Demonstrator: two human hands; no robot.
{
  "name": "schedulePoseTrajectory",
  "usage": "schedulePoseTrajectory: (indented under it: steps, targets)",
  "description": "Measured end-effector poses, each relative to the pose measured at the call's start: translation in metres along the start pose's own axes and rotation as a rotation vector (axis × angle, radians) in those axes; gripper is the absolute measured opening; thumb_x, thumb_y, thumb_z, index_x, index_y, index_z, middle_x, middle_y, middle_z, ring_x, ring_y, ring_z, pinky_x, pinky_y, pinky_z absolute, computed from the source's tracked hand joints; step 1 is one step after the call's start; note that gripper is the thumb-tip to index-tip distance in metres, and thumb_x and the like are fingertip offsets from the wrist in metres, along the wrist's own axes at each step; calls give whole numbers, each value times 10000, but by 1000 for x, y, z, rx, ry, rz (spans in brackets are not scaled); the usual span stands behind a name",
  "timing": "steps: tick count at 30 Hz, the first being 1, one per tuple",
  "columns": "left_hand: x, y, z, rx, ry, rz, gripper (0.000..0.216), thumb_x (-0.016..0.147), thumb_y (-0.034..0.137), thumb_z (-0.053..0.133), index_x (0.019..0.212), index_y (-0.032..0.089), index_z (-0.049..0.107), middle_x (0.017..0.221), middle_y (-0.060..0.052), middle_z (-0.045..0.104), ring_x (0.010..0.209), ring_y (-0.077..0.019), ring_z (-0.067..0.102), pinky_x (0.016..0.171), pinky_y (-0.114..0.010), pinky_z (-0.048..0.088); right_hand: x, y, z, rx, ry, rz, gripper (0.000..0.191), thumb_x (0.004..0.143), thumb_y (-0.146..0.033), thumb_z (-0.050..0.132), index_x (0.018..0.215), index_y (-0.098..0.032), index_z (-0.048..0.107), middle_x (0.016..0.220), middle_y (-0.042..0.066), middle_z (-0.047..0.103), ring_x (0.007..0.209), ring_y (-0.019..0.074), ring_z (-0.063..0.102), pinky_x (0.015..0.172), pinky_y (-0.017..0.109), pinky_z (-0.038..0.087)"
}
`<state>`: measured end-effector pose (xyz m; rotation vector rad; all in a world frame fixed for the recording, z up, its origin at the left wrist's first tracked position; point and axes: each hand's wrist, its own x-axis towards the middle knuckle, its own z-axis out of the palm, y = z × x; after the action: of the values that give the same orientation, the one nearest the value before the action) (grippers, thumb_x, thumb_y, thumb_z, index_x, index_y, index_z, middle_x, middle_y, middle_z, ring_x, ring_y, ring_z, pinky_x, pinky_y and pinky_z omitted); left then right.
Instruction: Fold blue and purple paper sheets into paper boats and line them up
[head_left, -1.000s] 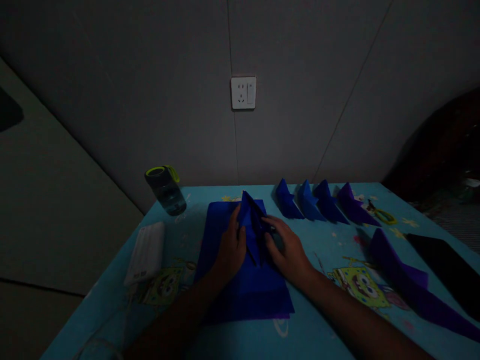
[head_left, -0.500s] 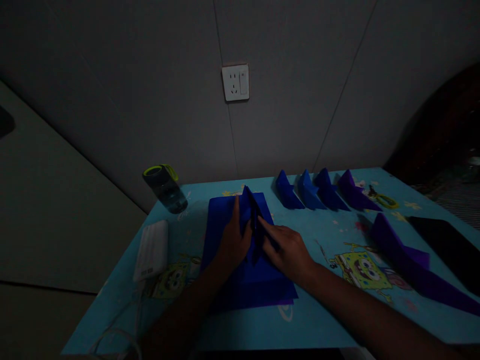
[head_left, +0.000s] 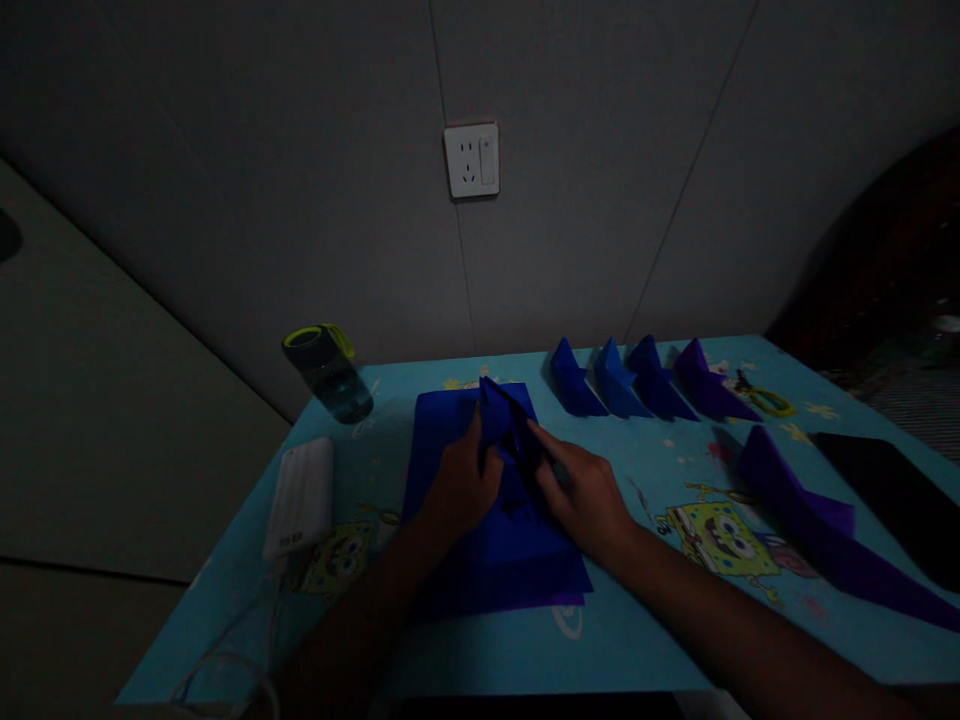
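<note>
Between my hands is a dark blue folded paper (head_left: 495,418), tilted, with its folds partly spread. My left hand (head_left: 469,478) grips its left side, the index finger stretched up along it and the thumb close to the fold. On the right side, my right hand (head_left: 581,490) pinches the paper between thumb and fingers. Under both hands lies a stack of blue paper sheets (head_left: 442,430), with a purple edge showing at the front. The dim light hides the inner folds.
Several folded paper boats (head_left: 574,380) stand in a row at the back right. A larger purple paper boat (head_left: 802,520) lies at right, near a black tablet-like slab (head_left: 892,500) and yellow-handled scissors (head_left: 771,402). A bottle (head_left: 330,375) and a cabled white power bank (head_left: 300,497) are at left.
The folded paper has turned and its sides have spread wider. My right hand has shifted slightly, and my left hand has moved a little lower along the paper.
</note>
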<state>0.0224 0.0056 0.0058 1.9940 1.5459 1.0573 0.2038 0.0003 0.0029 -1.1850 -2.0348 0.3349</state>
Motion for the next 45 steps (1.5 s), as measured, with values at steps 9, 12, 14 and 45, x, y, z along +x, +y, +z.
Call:
schedulePoseTrajectory:
  steps: [9, 12, 14, 45]
  targets:
    - [-8, -5, 7, -269, -13, -24, 557, 948, 334, 391, 1455, 104, 388, 1182, -150, 688, 965, -241, 674, 847, -361, 529, 13, 12, -7, 256, 176, 225, 378, 922, -312, 514, 1280, -208, 578, 1197, 108, 682, 965, 251, 663, 826, 402, 533]
    - [-9, -4, 6, -287, -20, -6, 565, 961, 341, 364, 1474, 102, 362, 1060, -135, 727, 1010, -267, 668, 899, -395, 522, 18, 15, -8, 370, 148, 286, 410, 873, -374, 601, 1244, -202, 573, 1133, 105, 687, 954, 250, 650, 791, 374, 528]
    - [-9, -3, 4, -283, 4, 4, 546, 967, 346, 360, 1455, 104, 401, 935, -115, 740, 973, -270, 677, 895, -395, 528, 20, 17, -9, 493, 140, 325, 423, 827, -401, 655, 1190, -201, 568, 1045, 86, 692, 903, 232, 649, 742, 339, 527]
    - [4, -3, -48, -943, 338, -334, 308, 873, 474, 539, 1147, 426, 671, 1140, 130, 724, 1179, -250, 607, 867, -367, 579, 16, 37, -62, 537, 216, 462, 309, 818, -443, 627, 976, -181, 672, 836, 49, 724, 704, 198, 655, 658, 317, 525]
